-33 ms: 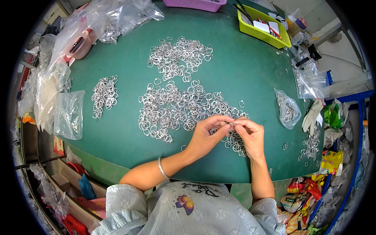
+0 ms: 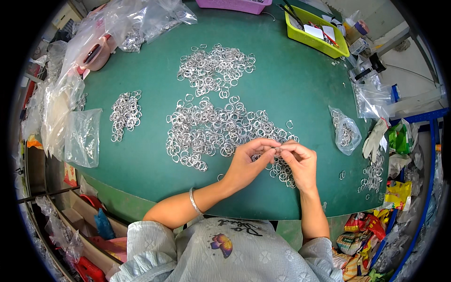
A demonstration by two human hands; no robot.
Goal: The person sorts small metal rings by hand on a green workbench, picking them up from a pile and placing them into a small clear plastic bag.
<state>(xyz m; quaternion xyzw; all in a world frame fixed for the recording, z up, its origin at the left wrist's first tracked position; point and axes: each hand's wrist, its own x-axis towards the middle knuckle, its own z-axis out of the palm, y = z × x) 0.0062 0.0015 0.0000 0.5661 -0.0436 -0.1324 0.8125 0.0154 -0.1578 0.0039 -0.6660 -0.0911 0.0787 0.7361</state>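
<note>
My left hand (image 2: 249, 162) and my right hand (image 2: 302, 164) meet over the near right end of a large pile of silver metal rings (image 2: 202, 131). Between them, at the fingertips, a small silver ring (image 2: 277, 149) is pinched from both sides, mostly covered by fingers. More rings (image 2: 284, 174) lie below and between my hands on the green tabletop (image 2: 150, 155). One loose ring (image 2: 289, 124) rests just beyond my right fingers. A second heap of rings (image 2: 216, 68) spreads farther back, and a smaller heap (image 2: 126, 115) sits to the left.
Clear plastic bags (image 2: 82, 138) crowd the left edge near a pink container (image 2: 97, 54). At the back are a purple basket (image 2: 235, 4) and a yellow-green tray (image 2: 317, 40) with tools. A bag of rings (image 2: 345, 131), a glove (image 2: 374, 141) and more rings (image 2: 372, 176) lie right.
</note>
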